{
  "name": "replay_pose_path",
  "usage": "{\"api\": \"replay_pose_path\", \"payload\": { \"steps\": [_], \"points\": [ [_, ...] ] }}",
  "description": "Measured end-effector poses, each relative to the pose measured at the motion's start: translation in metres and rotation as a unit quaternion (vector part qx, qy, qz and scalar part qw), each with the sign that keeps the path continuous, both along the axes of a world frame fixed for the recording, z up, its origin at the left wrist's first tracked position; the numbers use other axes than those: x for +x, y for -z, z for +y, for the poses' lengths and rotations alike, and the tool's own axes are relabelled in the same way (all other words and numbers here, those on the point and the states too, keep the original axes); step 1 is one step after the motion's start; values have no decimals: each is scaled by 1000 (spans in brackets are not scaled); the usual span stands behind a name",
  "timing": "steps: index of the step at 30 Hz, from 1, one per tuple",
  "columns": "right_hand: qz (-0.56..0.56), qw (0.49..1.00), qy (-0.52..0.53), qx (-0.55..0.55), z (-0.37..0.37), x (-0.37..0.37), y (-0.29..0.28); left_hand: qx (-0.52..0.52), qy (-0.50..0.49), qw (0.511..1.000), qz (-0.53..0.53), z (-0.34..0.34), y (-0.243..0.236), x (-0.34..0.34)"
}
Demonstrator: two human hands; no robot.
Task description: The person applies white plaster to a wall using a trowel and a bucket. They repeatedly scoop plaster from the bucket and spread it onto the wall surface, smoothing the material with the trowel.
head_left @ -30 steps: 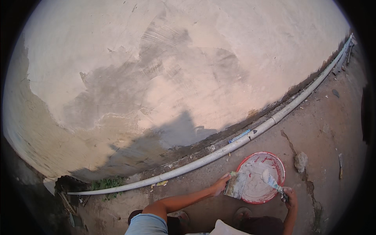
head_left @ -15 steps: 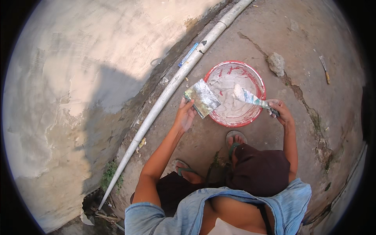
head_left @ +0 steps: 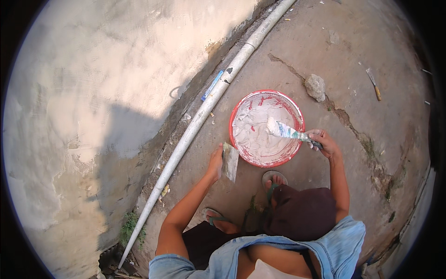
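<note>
My left hand [head_left: 215, 162] is closed around the edge of a flat, paste-smeared rectangular plate [head_left: 230, 162], steeply tilted beside the near-left rim of a red tub [head_left: 231, 125]. Thick whitish-grey paste [head_left: 251, 139] fills the tub's bottom and coats its inner wall. At the tub's right side, my right hand [head_left: 326, 143] grips the handle of a putty knife [head_left: 287, 131]. Its smeared blade reaches left over the paste, with a pale lump at the tip. Whether that tip touches the paste below, I cannot tell.
A long grey pipe [head_left: 200, 115] runs along the foot of the plastered wall [head_left: 139, 56], with a blue-and-white strip [head_left: 213, 85] behind it. Right of the tub lie a rock [head_left: 315, 87], a cracked seam in the concrete and another wooden-handled knife [head_left: 374, 84]. My sandalled feet are near the tub.
My left hand has drawn the plate back from over the tub's edge and tipped it from face-up to steep. My right hand keeps the putty knife over the tub. The view has shifted slightly.
</note>
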State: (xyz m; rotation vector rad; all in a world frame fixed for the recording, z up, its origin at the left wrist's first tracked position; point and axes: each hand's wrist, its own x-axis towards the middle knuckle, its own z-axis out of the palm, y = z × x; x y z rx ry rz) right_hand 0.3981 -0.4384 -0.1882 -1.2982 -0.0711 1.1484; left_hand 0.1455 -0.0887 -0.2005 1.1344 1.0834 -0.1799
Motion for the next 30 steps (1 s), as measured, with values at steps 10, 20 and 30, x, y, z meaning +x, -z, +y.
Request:
{"api": "replay_pose_path", "payload": {
  "steps": [10,20,30],
  "points": [
    [5,1000,13,-18,-2,0,1,-22,223,972,-68,-8,-16,31],
    [18,998,52,-16,1,-9,7,-95,283,954,15,10,-4,48],
    [82,993,80,17,31,-55,-82,-81,185,978,-60,21,-74,14]
  ]
}}
